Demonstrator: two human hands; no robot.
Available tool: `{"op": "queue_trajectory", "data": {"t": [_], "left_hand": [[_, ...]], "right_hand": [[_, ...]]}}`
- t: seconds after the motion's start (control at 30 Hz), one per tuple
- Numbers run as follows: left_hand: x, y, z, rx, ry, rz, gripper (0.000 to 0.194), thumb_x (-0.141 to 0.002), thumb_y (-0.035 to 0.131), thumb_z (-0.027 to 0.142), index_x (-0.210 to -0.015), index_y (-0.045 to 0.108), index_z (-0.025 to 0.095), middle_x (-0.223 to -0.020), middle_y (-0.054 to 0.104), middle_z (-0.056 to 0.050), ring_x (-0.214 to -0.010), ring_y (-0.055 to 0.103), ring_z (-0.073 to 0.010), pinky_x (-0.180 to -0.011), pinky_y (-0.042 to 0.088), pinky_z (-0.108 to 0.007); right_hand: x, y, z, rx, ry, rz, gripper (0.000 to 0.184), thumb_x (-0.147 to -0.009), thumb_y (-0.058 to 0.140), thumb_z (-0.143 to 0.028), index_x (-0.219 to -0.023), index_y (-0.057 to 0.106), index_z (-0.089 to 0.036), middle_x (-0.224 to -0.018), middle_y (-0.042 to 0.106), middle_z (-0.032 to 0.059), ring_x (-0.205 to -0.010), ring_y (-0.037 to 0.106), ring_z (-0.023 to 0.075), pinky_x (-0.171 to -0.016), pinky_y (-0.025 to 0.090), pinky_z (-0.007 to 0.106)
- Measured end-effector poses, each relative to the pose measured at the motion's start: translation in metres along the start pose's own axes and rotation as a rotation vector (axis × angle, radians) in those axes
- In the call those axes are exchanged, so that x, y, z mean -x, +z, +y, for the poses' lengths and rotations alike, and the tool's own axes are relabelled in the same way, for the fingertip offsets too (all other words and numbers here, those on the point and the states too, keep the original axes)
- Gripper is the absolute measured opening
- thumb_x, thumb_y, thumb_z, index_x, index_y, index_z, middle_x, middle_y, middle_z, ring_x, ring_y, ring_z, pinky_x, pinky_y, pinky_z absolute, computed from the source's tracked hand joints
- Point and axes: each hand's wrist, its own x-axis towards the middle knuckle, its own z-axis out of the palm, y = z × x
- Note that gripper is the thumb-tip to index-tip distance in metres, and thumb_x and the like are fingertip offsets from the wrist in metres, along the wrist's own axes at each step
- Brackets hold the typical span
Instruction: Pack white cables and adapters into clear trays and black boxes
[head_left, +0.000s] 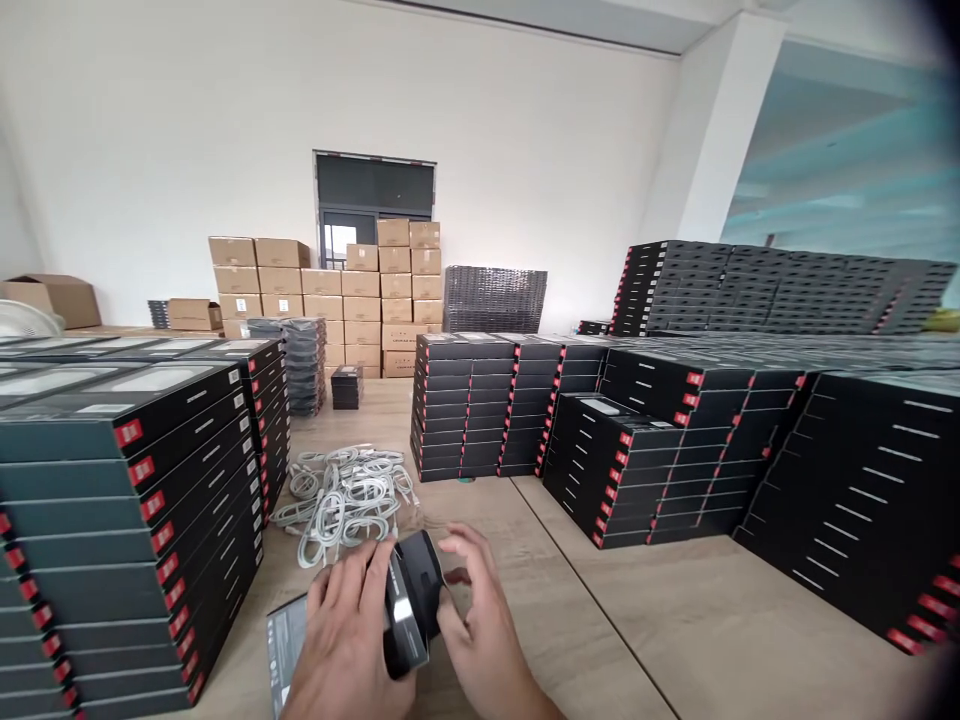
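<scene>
My left hand (349, 625) is wrapped round a small black box (407, 605) with a glossy, light-reflecting side, tilted above the table. At the box's right side is my right hand (480, 610), its thumb against the dark face and its curved fingers near the upper edge. Whether the box is open is not clear. Beneath my left hand lies a flat dark box (281, 640) with small pale print, mostly covered by the hand. Just beyond my hands, a loose heap of coiled white cables (349, 500) lies on the wooden table (517, 560).
Tall stacks of black boxes with red labels stand at the left (187, 470) and right (615, 470). A small dark box (347, 388) and a grey stack (304, 365) stand behind the cables. Cardboard cartons (360, 300) are piled by the back wall. A seam crosses the table.
</scene>
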Motion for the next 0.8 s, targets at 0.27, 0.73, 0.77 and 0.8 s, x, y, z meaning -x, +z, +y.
{"op": "queue_trajectory", "data": {"t": [0.27, 0.73, 0.77, 0.8], "left_hand": [[-0.003, -0.006, 0.011, -0.196, 0.002, 0.099, 0.08, -0.061, 0.061, 0.013, -0.138, 0.042, 0.022, -0.126, 0.058, -0.011, -0.115, 0.052, -0.0297, -0.101, 0.031, -0.047], [0.0, -0.001, 0.021, -0.198, 0.023, 0.024, 0.081, -0.061, 0.059, 0.012, -0.14, 0.042, 0.021, -0.125, 0.059, -0.011, -0.112, 0.053, -0.0293, -0.1, 0.034, -0.044], [-0.002, -0.004, 0.023, -0.218, 0.014, 0.006, 0.079, -0.062, 0.058, 0.013, -0.14, 0.042, 0.019, -0.126, 0.06, -0.012, -0.112, 0.053, -0.0293, -0.1, 0.034, -0.044], [-0.003, -0.007, 0.024, -0.242, 0.001, -0.019, 0.079, -0.063, 0.058, 0.015, -0.14, 0.043, 0.017, -0.126, 0.06, -0.013, -0.113, 0.053, -0.0296, -0.1, 0.035, -0.044]], "right_hand": [[0.001, 0.009, 0.018, 0.028, 0.183, -0.193, 0.031, -0.094, 0.043, -0.041, -0.105, 0.069, -0.027, -0.147, 0.042, 0.0061, -0.142, 0.024, 0.026, -0.115, 0.023, 0.048], [-0.005, 0.012, 0.01, -0.484, 0.236, -0.163, 0.024, -0.077, 0.069, -0.045, -0.076, 0.065, -0.021, -0.107, 0.066, 0.0054, -0.104, 0.059, 0.026, -0.091, 0.045, 0.037], [-0.007, 0.008, 0.007, -0.554, 0.264, -0.153, 0.024, -0.072, 0.074, -0.041, -0.073, 0.062, -0.02, -0.107, 0.066, 0.0044, -0.101, 0.06, 0.0251, -0.086, 0.048, 0.034], [-0.009, 0.002, 0.005, -0.621, 0.295, -0.131, 0.025, -0.068, 0.078, -0.037, -0.072, 0.06, -0.02, -0.11, 0.066, 0.0039, -0.1, 0.061, 0.0245, -0.082, 0.049, 0.032]]}}
